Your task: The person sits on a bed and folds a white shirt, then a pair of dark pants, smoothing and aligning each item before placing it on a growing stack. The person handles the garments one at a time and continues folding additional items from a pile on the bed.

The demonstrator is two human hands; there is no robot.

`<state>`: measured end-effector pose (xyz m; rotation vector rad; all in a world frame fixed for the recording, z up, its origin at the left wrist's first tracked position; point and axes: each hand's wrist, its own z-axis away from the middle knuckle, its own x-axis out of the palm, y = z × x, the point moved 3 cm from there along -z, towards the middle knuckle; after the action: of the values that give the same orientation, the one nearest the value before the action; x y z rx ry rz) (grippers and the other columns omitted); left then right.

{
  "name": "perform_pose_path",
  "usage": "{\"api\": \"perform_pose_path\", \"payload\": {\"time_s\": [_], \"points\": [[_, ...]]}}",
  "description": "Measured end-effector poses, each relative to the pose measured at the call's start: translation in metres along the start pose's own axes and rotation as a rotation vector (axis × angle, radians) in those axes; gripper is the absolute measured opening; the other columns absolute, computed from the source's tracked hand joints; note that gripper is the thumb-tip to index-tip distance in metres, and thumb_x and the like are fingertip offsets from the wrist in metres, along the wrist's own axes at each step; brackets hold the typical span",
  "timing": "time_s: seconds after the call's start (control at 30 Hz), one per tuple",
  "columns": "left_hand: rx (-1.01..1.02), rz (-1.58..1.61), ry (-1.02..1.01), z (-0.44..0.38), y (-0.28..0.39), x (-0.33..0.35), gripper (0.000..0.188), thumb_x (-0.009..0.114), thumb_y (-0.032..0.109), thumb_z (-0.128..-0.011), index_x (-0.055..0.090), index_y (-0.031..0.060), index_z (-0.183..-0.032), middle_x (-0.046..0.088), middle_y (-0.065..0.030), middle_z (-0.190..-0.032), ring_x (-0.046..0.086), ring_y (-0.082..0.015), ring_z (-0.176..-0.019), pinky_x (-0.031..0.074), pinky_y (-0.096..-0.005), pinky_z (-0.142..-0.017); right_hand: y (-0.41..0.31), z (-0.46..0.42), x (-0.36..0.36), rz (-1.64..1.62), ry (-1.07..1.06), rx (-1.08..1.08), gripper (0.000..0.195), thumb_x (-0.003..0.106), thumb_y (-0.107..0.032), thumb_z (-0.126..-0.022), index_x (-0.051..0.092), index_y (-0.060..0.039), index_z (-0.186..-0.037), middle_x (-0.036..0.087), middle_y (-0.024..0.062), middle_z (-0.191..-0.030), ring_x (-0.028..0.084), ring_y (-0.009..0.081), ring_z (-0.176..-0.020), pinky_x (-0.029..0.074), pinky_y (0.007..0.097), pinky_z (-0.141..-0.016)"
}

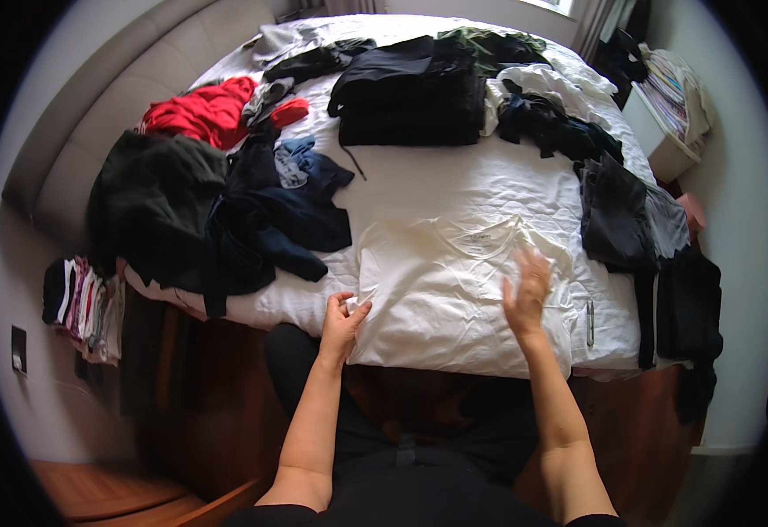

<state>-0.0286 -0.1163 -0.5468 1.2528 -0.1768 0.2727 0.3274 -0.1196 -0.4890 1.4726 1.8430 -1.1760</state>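
A white T-shirt [437, 303] lies spread at the near edge of the bed, its neckline pointing away from me and printed writing inside the collar. My left hand [346, 324] pinches the shirt's left edge between thumb and fingers. Over the right side of the shirt, just below the collar, is my right hand [528, 290], blurred, its fingers extended. Whether that palm presses on the cloth or hovers above it is hard to tell. Wrinkles cross the middle of the shirt.
Folded black garments [410, 99] are stacked mid-bed. Dark clothes [160, 197] and a red garment [203, 112] heap on the left. Grey and black trousers [614, 211] hang toward the right edge. A metal clip-like object [590, 323] lies right of the shirt. Folded clothes [87, 309] stand far left.
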Motion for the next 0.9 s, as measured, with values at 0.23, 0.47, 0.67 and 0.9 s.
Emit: {"api": "perform_pose_path", "payload": {"time_s": [0.23,0.47,0.67,0.9], "points": [[0.032,-0.183,-0.044,0.022,0.020,-0.003,0.068,0.082,0.004,-0.073,0.040,0.0024,-0.128,0.060,-0.0124,-0.105,0.063,-0.0165,-0.088,0.053,-0.0291,-0.077,-0.196,-0.081,0.070,-0.354,-0.385,-0.518,0.029,0.068,-0.014,-0.082,0.066,-0.0113,-0.111,0.063,0.0099,-0.119,0.053,0.0284,-0.121,0.038,0.0404,-0.105],[0.194,-0.155,0.075,0.043,-0.003,-0.006,0.064,0.076,-0.001,-0.076,0.047,0.0077,-0.132,0.062,-0.0052,-0.090,0.062,-0.0092,-0.073,0.052,-0.0241,-0.069,-0.202,-0.137,0.144,0.138,-0.770,-0.482,0.037,0.076,-0.042,-0.072,0.073,-0.0167,-0.099,0.067,0.0080,-0.109,0.052,0.0285,-0.116,0.034,0.0454,-0.102],[0.222,-0.200,0.095,0.044,-0.008,-0.007,0.055,0.073,-0.002,-0.078,0.051,0.0070,-0.128,0.057,-0.0004,-0.066,0.056,-0.0080,-0.063,0.048,-0.0247,-0.062,-0.186,-0.161,0.110,-0.446,-1.085,-0.254,0.026,0.069,-0.032,-0.088,0.067,-0.0071,-0.096,0.065,0.0067,-0.095,0.060,0.0189,-0.094,0.047,0.0324,-0.083],[0.314,-0.388,0.150,0.054,0.018,0.006,0.053,0.071,-0.002,-0.076,0.057,0.0158,-0.124,0.051,-0.0062,-0.063,0.050,-0.0216,-0.055,0.045,-0.0338,-0.058,-0.124,-0.170,0.077,-0.741,-0.963,-0.112,0.022,0.058,-0.026,-0.098,0.053,-0.0041,-0.096,0.055,-0.0002,-0.087,0.050,0.0096,-0.086,0.042,0.0254,-0.081]]}}
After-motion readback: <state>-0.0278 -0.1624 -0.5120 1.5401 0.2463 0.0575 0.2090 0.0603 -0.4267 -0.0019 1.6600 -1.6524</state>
